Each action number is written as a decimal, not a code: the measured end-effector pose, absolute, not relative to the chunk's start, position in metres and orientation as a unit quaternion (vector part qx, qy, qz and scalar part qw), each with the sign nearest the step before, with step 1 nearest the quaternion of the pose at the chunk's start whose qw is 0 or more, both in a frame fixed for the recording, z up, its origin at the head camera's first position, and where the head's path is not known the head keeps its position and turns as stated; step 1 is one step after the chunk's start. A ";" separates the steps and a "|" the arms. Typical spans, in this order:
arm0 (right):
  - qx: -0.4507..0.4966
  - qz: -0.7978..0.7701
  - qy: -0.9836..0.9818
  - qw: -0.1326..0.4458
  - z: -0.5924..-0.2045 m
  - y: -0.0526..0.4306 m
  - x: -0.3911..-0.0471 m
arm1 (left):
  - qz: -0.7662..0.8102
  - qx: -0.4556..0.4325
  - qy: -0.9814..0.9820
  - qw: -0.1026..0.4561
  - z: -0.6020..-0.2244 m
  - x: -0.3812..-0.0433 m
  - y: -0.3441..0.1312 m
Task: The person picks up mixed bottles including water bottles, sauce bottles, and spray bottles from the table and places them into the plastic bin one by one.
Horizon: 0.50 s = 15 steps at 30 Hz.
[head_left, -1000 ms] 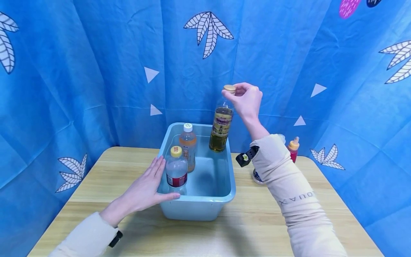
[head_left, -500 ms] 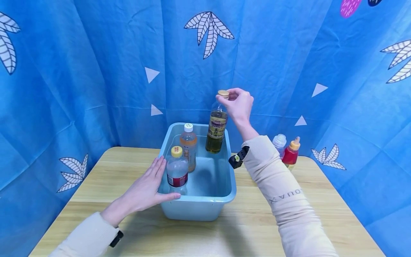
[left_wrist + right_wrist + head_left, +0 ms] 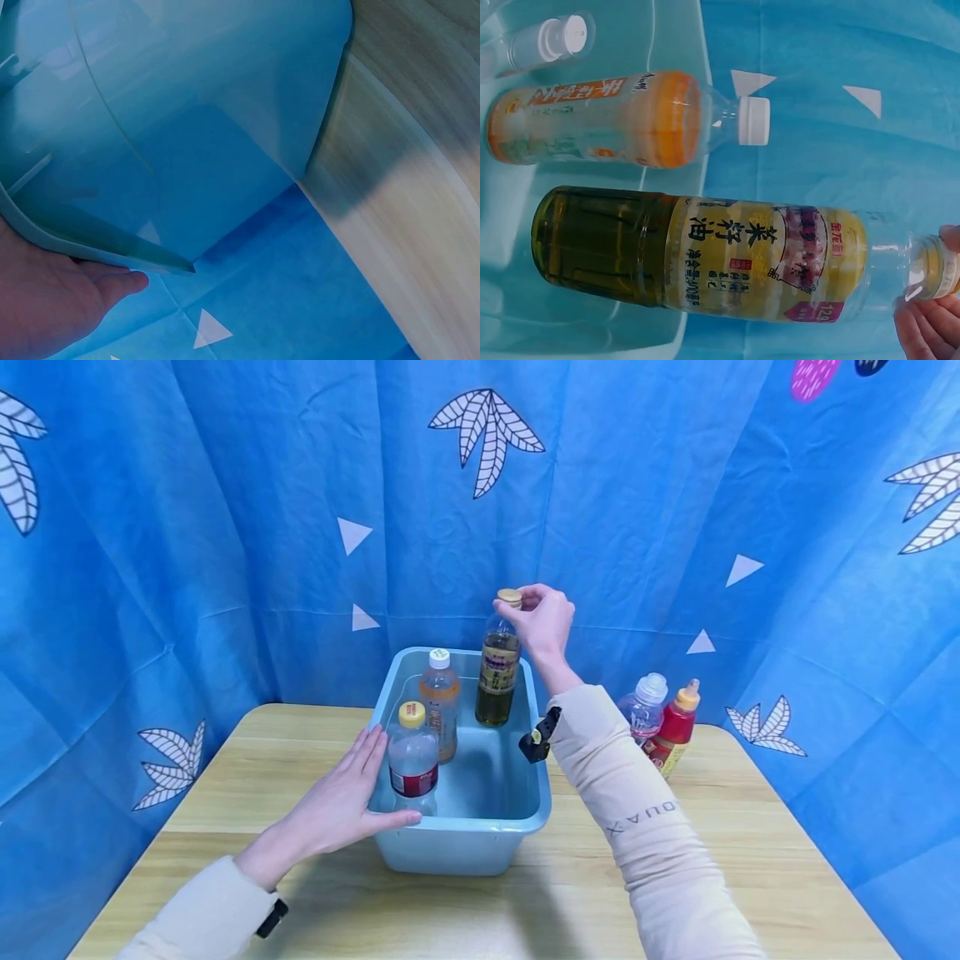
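Observation:
My right hand (image 3: pixel 545 622) pinches the neck of a cooking oil bottle (image 3: pixel 497 672), just below its gold cap. The bottle hangs nearly upright, its lower part inside the right back of a light blue plastic tub (image 3: pixel 472 835). Dark golden oil fills about half of it in the right wrist view. My left hand (image 3: pixel 337 802) rests on the tub's front left corner, fingers straight along the left rim and thumb along the front one. Beside that hand, inside the tub, stands a clear bottle (image 3: pixel 413 760) with yellow cap and red label. Behind it is an orange drink bottle (image 3: pixel 439 702) with white cap.
A red squeeze bottle (image 3: pixel 672 735) and a clear bottle (image 3: pixel 645 703) stand on the wooden table (image 3: pixel 225 777) at the right, partly behind my right sleeve. In the right wrist view, a white-capped clear container (image 3: pixel 551 39) lies at upper left. A blue curtain (image 3: pixel 300 527) hangs behind.
My right hand has moved left and down with the oil bottle, lowering it further into the tub. The squeeze bottle and clear bottle on the right show more. My left hand has stayed put.

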State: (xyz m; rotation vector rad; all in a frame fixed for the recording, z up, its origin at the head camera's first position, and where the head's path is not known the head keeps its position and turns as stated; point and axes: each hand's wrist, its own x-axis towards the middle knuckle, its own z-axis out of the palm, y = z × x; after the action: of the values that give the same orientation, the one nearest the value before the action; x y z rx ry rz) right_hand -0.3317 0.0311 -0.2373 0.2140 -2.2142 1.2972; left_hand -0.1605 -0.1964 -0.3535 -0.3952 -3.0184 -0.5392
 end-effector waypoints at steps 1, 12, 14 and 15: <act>0.078 0.485 -0.826 0.275 -0.238 0.031 -0.332 | -0.174 -0.128 -0.976 0.025 -0.354 -0.160 -0.196; 0.055 0.495 -0.831 0.246 -0.253 0.027 -0.333 | -0.170 -0.129 -0.977 0.029 -0.356 -0.160 -0.196; 0.052 0.495 -0.832 0.243 -0.256 0.027 -0.335 | -0.169 -0.129 -0.977 0.030 -0.356 -0.160 -0.196; 0.051 0.494 -0.834 0.243 -0.258 0.026 -0.335 | -0.169 -0.129 -0.977 0.030 -0.356 -0.160 -0.196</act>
State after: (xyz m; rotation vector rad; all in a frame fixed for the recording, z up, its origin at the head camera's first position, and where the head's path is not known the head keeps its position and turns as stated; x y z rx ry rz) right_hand -0.3349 0.0262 -0.2577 0.1391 -2.2784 1.3495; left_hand -0.1602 -0.1957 -0.3565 -0.3987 -3.0116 -0.5200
